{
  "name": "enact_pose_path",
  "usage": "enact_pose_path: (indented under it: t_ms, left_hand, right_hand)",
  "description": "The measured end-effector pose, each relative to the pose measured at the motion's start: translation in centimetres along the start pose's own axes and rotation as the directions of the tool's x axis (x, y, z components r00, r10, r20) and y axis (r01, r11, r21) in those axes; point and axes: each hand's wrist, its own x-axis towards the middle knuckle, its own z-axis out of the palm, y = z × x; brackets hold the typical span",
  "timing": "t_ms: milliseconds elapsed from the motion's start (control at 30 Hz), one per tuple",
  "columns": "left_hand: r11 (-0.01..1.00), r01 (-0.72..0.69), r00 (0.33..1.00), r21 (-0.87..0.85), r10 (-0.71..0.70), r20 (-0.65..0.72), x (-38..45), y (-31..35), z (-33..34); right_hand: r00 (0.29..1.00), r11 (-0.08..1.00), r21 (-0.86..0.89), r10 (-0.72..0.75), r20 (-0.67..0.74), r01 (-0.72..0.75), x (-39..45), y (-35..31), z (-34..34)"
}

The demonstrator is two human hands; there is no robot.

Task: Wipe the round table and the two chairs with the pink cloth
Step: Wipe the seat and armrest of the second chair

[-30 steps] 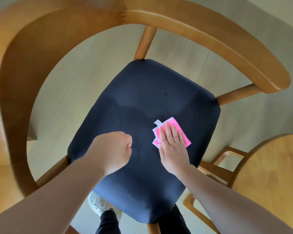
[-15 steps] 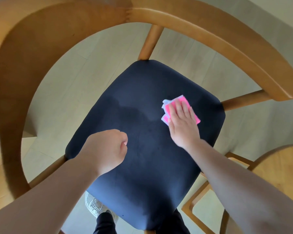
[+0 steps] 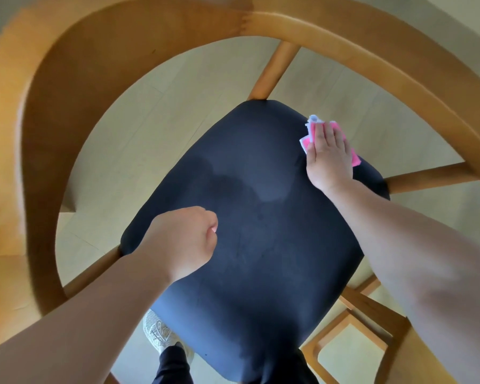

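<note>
Chair seat wipe, cloth at the far right corner.

Curved wooden backrest (image 3: 53, 112), smooth honey-coloured, arcs round a dark navy padded seat (image 3: 247, 245) with a matte, faintly mottled surface. Left hand (image 3: 186, 242) hovers curled in a loose fist, holding nothing, likely for balance. Right hand (image 3: 329, 153) lies flat, fingers straight, pressing the folded pink cloth (image 3: 311, 134) onto the seat's far right corner, to reach the edge.
</note>
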Motion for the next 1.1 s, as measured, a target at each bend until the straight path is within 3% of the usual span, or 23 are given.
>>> enact_pose_path:
  t_ms: [200, 400, 800, 1100]
  left_hand:
    - [0.996, -0.054, 0.998, 0.066, 0.052, 0.037, -0.5, -0.6, -0.8]
    - [0.989, 0.004, 1.000, 0.145, -0.002, -0.015, -0.9, -1.4, -1.8]
    - [0.986, 0.052, 0.998, 0.158, -0.056, 0.017, -0.4, -2.5, -2.3]
    - [0.981, 0.117, 0.992, 0.157, -0.121, 0.020, 1.2, -3.2, -3.2]
  right_hand:
    - [0.969, 0.970, -0.080, -0.222, 0.106, 0.231, -7.0, -5.0, 0.8]
    - [0.874, 0.876, -0.108, -0.443, 0.198, 0.469, -12.5, -8.6, 2.7]
    - [0.850, 0.841, -0.160, -0.482, 0.211, 0.516, -9.4, -7.6, 1.4]
    - [0.887, 0.883, -0.121, -0.432, 0.164, 0.453, -1.2, -5.9, -0.1]
